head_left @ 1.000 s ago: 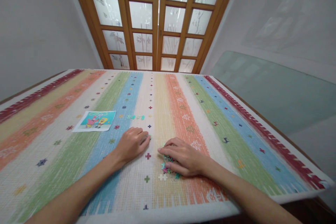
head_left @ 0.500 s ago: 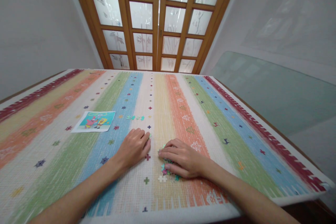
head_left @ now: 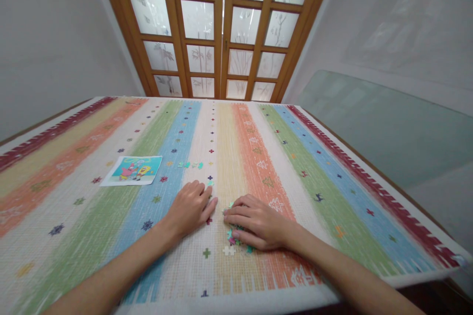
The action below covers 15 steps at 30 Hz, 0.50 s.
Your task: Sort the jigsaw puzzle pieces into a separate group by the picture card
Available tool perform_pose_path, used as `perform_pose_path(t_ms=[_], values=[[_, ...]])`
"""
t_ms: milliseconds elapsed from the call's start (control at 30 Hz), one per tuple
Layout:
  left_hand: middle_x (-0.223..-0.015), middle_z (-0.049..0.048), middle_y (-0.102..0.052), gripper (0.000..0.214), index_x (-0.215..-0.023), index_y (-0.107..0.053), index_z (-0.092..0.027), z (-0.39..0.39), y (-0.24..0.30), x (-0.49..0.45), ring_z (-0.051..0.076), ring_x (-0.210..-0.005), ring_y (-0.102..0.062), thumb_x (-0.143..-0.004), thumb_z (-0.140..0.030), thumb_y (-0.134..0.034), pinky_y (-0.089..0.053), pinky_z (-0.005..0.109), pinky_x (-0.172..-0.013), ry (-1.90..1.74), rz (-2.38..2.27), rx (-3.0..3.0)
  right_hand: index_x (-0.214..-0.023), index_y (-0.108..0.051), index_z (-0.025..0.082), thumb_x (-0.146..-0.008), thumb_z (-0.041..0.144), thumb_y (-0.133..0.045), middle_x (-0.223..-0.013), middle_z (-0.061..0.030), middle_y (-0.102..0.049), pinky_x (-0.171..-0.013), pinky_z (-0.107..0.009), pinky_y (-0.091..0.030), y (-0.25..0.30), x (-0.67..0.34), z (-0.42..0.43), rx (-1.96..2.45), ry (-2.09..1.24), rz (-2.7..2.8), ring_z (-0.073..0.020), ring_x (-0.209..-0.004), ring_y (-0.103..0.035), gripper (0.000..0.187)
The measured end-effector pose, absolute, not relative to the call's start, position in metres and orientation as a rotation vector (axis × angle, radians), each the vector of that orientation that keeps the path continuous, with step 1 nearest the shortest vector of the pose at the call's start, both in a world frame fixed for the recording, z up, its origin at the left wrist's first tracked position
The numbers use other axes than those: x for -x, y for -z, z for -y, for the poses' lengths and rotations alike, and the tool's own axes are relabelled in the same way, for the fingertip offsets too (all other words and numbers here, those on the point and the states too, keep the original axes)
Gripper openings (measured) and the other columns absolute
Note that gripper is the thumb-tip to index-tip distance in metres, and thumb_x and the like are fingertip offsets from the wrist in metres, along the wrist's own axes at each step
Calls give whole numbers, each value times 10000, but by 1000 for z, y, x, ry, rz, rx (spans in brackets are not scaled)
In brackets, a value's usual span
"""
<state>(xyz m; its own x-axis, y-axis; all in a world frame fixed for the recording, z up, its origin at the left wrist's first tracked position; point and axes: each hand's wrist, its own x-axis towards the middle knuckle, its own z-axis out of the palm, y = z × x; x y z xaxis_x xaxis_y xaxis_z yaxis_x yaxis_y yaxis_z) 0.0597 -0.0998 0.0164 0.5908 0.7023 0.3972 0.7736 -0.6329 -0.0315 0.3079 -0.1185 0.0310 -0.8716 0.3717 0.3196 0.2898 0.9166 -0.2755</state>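
Near worktop (head_left: 332, 177) front edge: right hand (head_left: 258, 222) curved over puzzle pieces (head_left: 231, 242), grip on any unclear; left hand (head_left: 189, 210) flat beside, fingers (head_left: 205, 202) extended, empty. Best sifted lightly, pile kept together.

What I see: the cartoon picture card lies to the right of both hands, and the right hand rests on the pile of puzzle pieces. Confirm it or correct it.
Wrong side. The head view shows the cartoon picture card to the left of the left hand and the right hand. The right hand does rest on the pile of puzzle pieces.
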Motion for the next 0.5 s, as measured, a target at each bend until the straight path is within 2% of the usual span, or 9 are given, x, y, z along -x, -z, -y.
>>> perform_pose_path(t_ms=[267, 500], values=[[-874, 102, -595, 308, -1152, -691, -162, 89, -17, -58, 276, -857, -514, -1009, -330, -475, -397, 405, -763, 508, 1437, 2540, -1140, -656, 132, -1018, 295, -476, -1163, -128, -711, -927, -416, -465, -30, -308, 118, 468, -297, 2710, -248, -1070, -569, 272], [-916, 117, -596, 334, -1204, -685, -152, 77, -18, -61, 295, -902, -523, -1006, -344, -496, -394, 416, -796, 493, 1507, 2538, -1073, -677, 138, -1019, 288, -493, -1158, -122, -708, -933, -409, -461, -32, -308, 119, 465, -277, 2733, -244, -1062, -574, 244]])
